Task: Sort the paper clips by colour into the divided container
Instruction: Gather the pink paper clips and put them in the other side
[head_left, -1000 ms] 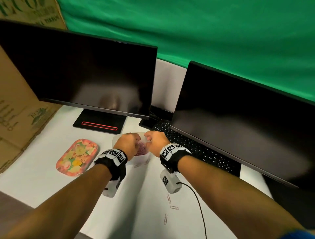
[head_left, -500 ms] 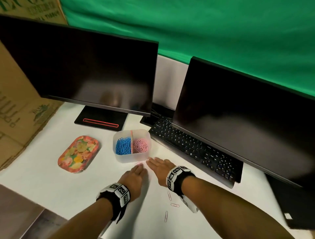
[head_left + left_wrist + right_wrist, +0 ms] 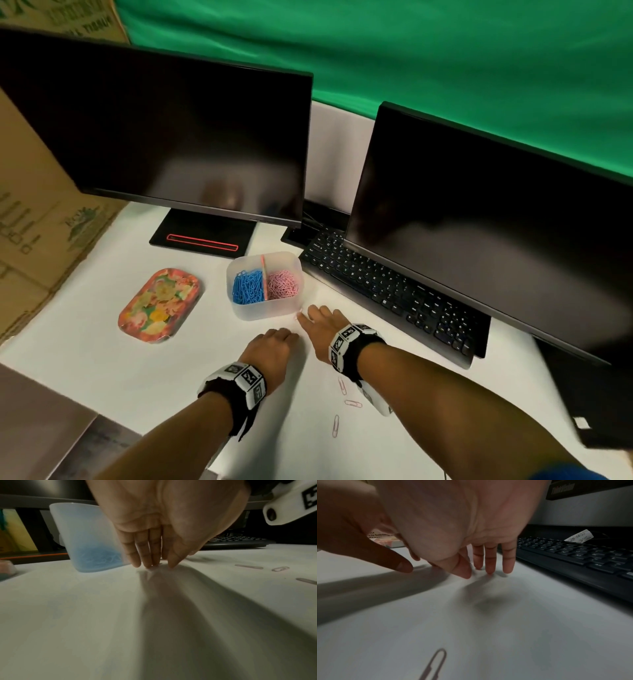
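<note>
Both hands are released, fingers straight, tips on the white surface (image 3: pixel 102 342). The right hand (image 3: pixel 323 330) touches a pink clip (image 3: pixel 298 313) just ahead, beside the divided container (image 3: pixel 263 313). Three loose pink clips (image 3: pixel 342 385) lie behind it. The left hand (image 3: pixel 272 347) holds nothing. Clips look light, stiff, slippery, flat; probably slide, then pinch one end.

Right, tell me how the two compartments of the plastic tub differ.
The left compartment holds blue clips, the right compartment pink ones. The blue heap looks larger and spreads nearer the front wall than the pink heap. The left compartment sits nearer the flowered tray, the right one nearer the keyboard. Both belong to the same clear tub, split by an orange divider, and each holds a single colour.
</note>
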`<state>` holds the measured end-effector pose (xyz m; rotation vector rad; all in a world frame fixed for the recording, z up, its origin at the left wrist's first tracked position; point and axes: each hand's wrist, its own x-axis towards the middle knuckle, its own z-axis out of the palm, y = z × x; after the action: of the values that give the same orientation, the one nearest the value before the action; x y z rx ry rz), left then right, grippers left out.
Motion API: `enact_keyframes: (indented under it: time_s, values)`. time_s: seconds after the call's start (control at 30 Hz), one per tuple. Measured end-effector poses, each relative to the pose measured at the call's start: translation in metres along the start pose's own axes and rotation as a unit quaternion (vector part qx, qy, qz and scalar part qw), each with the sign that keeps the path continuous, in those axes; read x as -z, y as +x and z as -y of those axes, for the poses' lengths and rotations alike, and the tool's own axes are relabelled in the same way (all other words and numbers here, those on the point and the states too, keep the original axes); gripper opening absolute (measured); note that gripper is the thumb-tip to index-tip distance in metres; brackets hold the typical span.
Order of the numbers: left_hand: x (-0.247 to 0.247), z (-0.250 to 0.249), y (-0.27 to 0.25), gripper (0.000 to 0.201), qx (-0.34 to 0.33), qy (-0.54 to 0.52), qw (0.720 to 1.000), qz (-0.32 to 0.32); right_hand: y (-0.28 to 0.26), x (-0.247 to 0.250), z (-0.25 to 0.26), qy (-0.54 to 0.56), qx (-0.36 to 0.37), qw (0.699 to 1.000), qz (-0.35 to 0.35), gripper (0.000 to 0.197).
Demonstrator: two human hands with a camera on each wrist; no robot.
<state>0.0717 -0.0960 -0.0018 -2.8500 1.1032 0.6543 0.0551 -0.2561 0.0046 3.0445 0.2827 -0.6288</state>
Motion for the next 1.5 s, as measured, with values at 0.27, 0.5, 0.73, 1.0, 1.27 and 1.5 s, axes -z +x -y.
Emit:
enact_keyframes:
  time_s: [0.27, 0.5, 0.73, 1.0, 1.27, 1.5]
  values:
    - [0.001, 0.004, 0.008, 0.031, 0.046, -0.058, 0.997, 0.016, -0.031, -0.004, -0.016, -0.035, 0.028, 0.999, 0.002, 0.021]
    - [-0.008, -0.007, 0.01, 0.035, 0.044, -0.124, 0.99, 0.041, -0.067, -0.014, -0.031, 0.078, -0.032, 0.995, 0.054, 0.025]
    - [-0.002, -0.025, 0.007, 0.023, 0.031, -0.335, 0.941, -0.029, -0.078, -0.025, -0.024, 0.191, -0.115, 0.974, 0.038, 0.038]
    - [0.002, -0.047, 0.008, 0.009, 0.022, -0.384, 0.923, 0.025, -0.08, -0.027, -0.01, 0.202, -0.063, 0.977, -0.009, 0.021]
    - [-0.004, -0.059, 0.006, 0.009, -0.112, -0.208, 0.972, 0.007, -0.093, -0.027, -0.016, 0.223, -0.132, 0.966, 0.021, 0.034]
    - [-0.012, -0.075, 0.011, 0.021, -0.171, -0.09, 0.981, 0.032, -0.116, -0.038, -0.02, 0.256, -0.199, 0.944, 0.057, 0.03]
